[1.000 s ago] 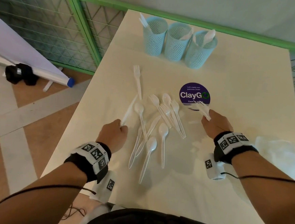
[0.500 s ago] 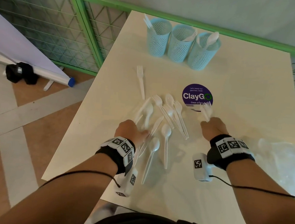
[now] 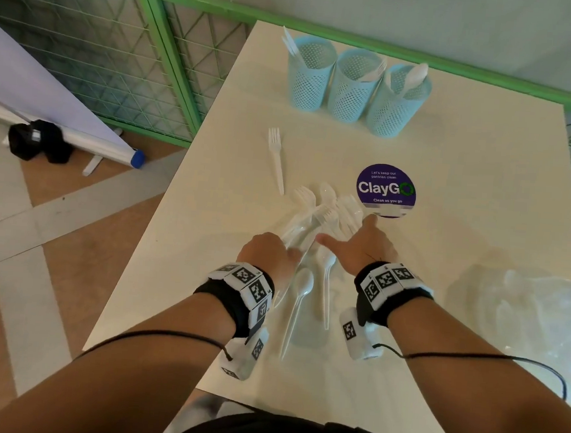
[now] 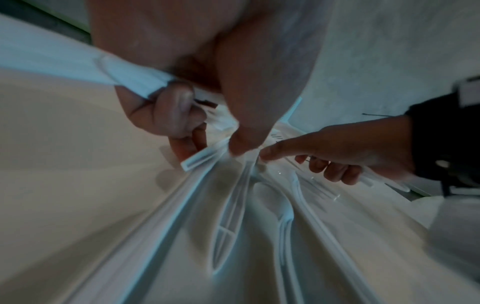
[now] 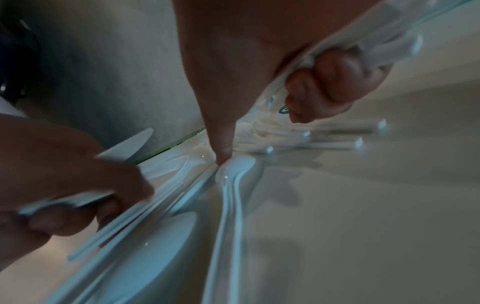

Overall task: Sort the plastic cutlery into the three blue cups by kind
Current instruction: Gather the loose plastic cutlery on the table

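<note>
Three blue perforated cups stand at the table's far edge: the left cup (image 3: 310,76) has knives in it, the middle cup (image 3: 354,86) a fork, the right cup (image 3: 397,100) a spoon. A heap of white cutlery (image 3: 323,214) lies mid-table, with one fork (image 3: 276,161) apart on its left and two spoons (image 3: 300,296) near me. My left hand (image 3: 273,251) grips a white knife (image 5: 130,144) at the heap's left side. My right hand (image 3: 360,244) holds a bunch of forks (image 5: 345,47) in its curled fingers, and its thumb touches a spoon bowl (image 5: 237,167).
A round purple ClayGo sticker (image 3: 386,190) lies just beyond my right hand. Crumpled clear plastic (image 3: 526,314) sits at the right of the table (image 3: 469,169). A green mesh railing (image 3: 174,53) runs behind and to the left. A rolled banner (image 3: 78,138) lies on the floor.
Both hands have come together over the heap. The left moved right with its knife, the right moved left with its forks, and the right thumb now sticks out.
</note>
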Demonstrator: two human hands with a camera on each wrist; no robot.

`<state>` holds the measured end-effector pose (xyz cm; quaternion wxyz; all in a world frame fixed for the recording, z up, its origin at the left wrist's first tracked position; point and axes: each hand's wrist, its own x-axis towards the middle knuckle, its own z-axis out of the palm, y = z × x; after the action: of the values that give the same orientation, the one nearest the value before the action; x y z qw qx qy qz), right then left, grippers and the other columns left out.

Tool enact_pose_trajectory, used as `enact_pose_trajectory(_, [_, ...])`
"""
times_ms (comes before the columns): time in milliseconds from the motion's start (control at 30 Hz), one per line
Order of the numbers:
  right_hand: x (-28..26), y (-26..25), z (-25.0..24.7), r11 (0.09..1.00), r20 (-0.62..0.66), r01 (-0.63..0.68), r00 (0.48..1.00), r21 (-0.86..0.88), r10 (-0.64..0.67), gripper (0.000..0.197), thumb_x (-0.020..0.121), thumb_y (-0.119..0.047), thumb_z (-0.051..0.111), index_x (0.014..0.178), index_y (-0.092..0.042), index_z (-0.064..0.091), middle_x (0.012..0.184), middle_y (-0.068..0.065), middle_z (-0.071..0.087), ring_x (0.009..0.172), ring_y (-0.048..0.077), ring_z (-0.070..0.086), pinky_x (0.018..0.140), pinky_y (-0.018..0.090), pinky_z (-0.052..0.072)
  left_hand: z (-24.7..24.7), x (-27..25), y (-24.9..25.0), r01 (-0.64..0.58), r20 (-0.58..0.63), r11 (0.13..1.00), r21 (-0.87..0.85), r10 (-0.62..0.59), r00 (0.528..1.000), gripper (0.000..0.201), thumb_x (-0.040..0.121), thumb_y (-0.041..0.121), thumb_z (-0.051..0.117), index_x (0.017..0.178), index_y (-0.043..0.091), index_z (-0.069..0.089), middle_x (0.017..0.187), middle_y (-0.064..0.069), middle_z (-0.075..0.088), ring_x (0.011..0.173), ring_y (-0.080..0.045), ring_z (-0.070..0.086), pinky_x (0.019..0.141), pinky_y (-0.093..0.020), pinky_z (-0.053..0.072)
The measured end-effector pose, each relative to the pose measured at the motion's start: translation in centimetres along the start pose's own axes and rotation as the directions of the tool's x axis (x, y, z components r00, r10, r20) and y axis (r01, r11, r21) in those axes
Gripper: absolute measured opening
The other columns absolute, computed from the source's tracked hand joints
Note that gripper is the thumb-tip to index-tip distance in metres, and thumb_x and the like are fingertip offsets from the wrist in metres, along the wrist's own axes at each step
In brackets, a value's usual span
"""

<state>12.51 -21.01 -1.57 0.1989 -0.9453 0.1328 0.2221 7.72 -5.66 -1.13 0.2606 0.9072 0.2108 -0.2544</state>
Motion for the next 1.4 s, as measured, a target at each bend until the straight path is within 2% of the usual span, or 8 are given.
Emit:
enact_pose_trajectory(100, [0.8,-0.4,0.2,1.000,0.008,0.011,1.000,-0.001,-0.011,0.090,0.072,-0.060,0.069,0.135,-0.009,0.032,0.131,0.012,0.051,0.114,0.033,0.056,0.088,0.040,0.047,0.5,0.0,0.2,-0.005,0.006,1.000,0.019,0.005,1.000,0.041,0.088,0.048,0.054,0.091,0.008,0.047,0.081,-0.001,0.054,0.067,-0.019,0.053,0.056,-0.027,0.039])
enact_pose_trajectory(200, [1.5,-1.0,0.4,0.999,0.055,0.035,0.998,-0.039,-0.033,0.071,0.079,-0.054,0.066,0.129,-0.008,0.046,0.132,0.012,0.049,0.109,0.032,0.057,0.086,0.039,0.047,0.4,0.3,0.2,-0.070,0.009,0.986,0.151,0.069,0.998,0.043,0.091,0.042,0.058,0.107,0.003,0.051,0.102,-0.009,0.061,0.090,-0.025,0.060,0.068,-0.029,0.042])
enact_pose_trajectory(400, [1.9,-2.3,0.4,0.992,0.150,0.081,0.987,-0.098,-0.066,0.037,0.090,-0.033,0.056,0.112,-0.003,0.055,0.118,0.015,0.057,0.099,0.032,0.059,0.075,0.034,0.044,-0.1,0.5,0.6,-0.153,0.034,0.956,0.250,0.149,0.988,0.014,0.092,0.014,0.055,0.101,0.003,0.056,0.105,-0.010,0.063,0.095,-0.026,0.063,0.069,-0.027,0.043])
enact_pose_trajectory(633, [1.9,-2.2,0.1,0.986,0.092,0.115,0.990,-0.121,-0.104,0.035,0.092,-0.022,0.050,0.122,-0.006,0.044,0.114,0.014,0.059,0.094,0.030,0.056,0.070,0.033,0.039,0.1,0.9,0.7,-0.130,-0.004,0.971,0.203,0.134,0.991,0.005,0.088,0.012,0.058,0.087,0.008,0.054,0.098,-0.009,0.064,0.089,-0.026,0.064,0.066,-0.027,0.044])
enact_pose_trajectory(833, [0.6,-1.1,-0.5,0.997,0.082,0.040,0.996,0.068,-0.045,0.055,0.094,-0.011,0.039,0.145,-0.011,0.018,0.125,0.019,0.056,0.105,0.037,0.057,0.081,0.038,0.044,-0.3,1.2,0.8,-0.088,-0.014,0.981,0.172,0.092,0.996,0.023,0.086,0.007,0.056,0.066,0.012,0.046,0.068,-0.002,0.051,0.059,-0.018,0.049,0.059,-0.028,0.044])
enact_pose_trajectory(1067, [-5.1,1.7,0.2,0.983,0.033,0.014,0.999,0.184,-0.020,0.039,0.098,-0.041,0.044,0.121,-0.009,0.042,0.125,0.012,0.059,0.109,0.033,0.057,0.079,0.033,0.040,-1.1,1.9,0.3,-0.024,0.047,0.994,0.104,0.019,0.999,0.008,0.088,0.018,0.050,0.084,0.012,0.052,0.067,-0.001,0.051,0.064,-0.023,0.054,0.060,-0.027,0.042])
enact_pose_trajectory(1233, [-9.3,2.6,1.4,0.974,0.022,-0.015,1.000,0.228,0.010,0.064,0.067,-0.069,0.068,0.100,-0.018,0.049,0.095,-0.005,0.062,0.083,0.017,0.059,0.070,0.031,0.048,-2.4,2.2,-1.4,-0.064,0.107,0.997,0.044,0.059,0.993,0.018,0.092,0.023,0.041,0.101,0.012,0.052,0.096,-0.006,0.053,0.086,-0.028,0.054,0.071,-0.030,0.040])
enact_pose_trajectory(1400, [-10.7,2.2,2.9,0.980,0.081,-0.106,0.992,0.170,0.094,0.087,0.051,-0.075,0.073,0.108,-0.016,0.045,0.086,-0.006,0.055,0.078,0.017,0.054,0.063,0.029,0.045,-3.7,2.7,-3.0,-0.104,0.011,0.995,0.004,0.104,0.995,0.015,0.091,0.021,0.040,0.099,0.014,0.049,0.095,-0.008,0.055,0.076,-0.026,0.051,0.064,-0.030,0.036])
